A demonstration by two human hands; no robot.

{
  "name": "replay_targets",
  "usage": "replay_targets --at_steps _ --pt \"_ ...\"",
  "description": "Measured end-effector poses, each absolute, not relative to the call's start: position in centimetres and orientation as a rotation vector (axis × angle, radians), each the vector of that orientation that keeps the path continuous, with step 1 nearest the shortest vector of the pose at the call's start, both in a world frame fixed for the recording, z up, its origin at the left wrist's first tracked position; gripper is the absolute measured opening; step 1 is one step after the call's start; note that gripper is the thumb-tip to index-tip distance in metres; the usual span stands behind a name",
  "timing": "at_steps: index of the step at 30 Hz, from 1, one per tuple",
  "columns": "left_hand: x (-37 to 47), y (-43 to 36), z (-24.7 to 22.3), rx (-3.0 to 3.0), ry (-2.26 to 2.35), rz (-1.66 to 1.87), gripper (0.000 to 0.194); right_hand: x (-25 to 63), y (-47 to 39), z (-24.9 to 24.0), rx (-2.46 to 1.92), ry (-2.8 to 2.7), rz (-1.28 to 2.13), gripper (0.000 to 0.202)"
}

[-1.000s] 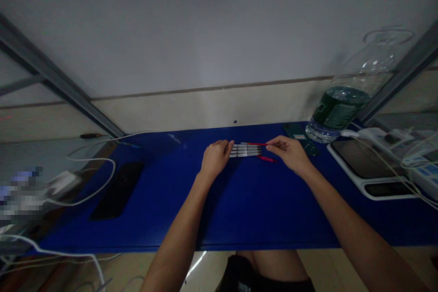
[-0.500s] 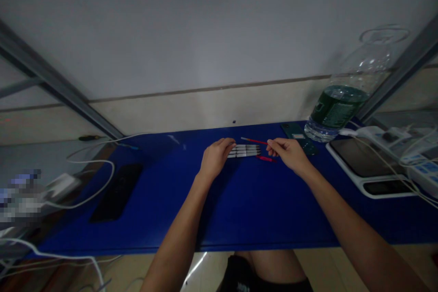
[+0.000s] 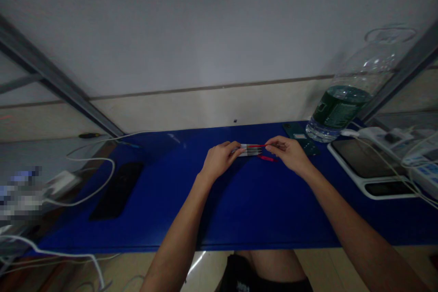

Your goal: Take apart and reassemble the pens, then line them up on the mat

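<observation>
Several grey-white pens (image 3: 252, 151) lie side by side on the blue tabletop, their dark tips pointing right. My left hand (image 3: 221, 159) is closed over their left ends, thumb and fingers pinching, and hides that part. Between the thumb and fingertips of my right hand (image 3: 286, 151) is a thin red pen refill (image 3: 259, 146). It lies level along the far side of the pens, and its left end reaches close to my left fingers; whether it touches a pen I cannot tell. A short red piece (image 3: 268, 158) rests just below the pen tips.
A dark green phone (image 3: 301, 138) lies behind my right hand, beside a large clear water bottle (image 3: 337, 109). Farther right are a white scale (image 3: 371, 164) and cabled power strips. A black phone (image 3: 117, 190) and a white cable (image 3: 111, 171) are on the left.
My right hand has lowered the red refill from above the pens to beside them. My left hand has shifted slightly right, its thumb now over the pens.
</observation>
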State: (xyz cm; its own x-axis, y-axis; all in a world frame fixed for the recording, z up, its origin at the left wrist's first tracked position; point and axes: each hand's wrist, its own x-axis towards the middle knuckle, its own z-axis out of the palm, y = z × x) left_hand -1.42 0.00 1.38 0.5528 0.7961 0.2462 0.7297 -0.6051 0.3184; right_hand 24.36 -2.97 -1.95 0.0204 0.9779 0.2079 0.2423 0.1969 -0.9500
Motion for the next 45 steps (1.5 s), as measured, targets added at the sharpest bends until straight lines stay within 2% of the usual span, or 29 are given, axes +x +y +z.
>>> replay_targets --at_steps 9,15,19,28,36,41,45 --pt "-1.3 -0.1 1.4 2.674 1.241 0.502 0.038 24.4 -3.1 -1.9 -1.287 -1.488 0.855 0.027" --pt "-1.2 -0.1 1.3 2.670 1.206 0.451 0.030 24.8 -2.8 -2.3 -1.340 -1.551 0.831 0.037" --pt "-1.3 -0.1 1.3 2.682 1.211 0.434 0.031 24.8 -2.8 -2.3 -1.357 -1.545 0.823 0.043" --pt "-0.9 -0.4 1.4 2.691 1.281 0.353 0.037 24.4 -3.0 -2.3 -1.260 -1.459 0.873 0.030" --pt "0.5 -1.3 0.7 2.718 1.162 0.280 0.038 23.7 -3.3 -2.2 -1.151 -1.353 0.943 0.031" --pt "1.0 -1.9 0.3 2.712 1.060 0.341 0.040 22.1 -3.9 -2.5 -1.087 -1.441 1.096 0.033" --pt "1.0 -1.9 0.3 2.711 1.059 0.424 0.039 21.6 -4.1 -2.4 -1.103 -1.523 1.042 0.035"
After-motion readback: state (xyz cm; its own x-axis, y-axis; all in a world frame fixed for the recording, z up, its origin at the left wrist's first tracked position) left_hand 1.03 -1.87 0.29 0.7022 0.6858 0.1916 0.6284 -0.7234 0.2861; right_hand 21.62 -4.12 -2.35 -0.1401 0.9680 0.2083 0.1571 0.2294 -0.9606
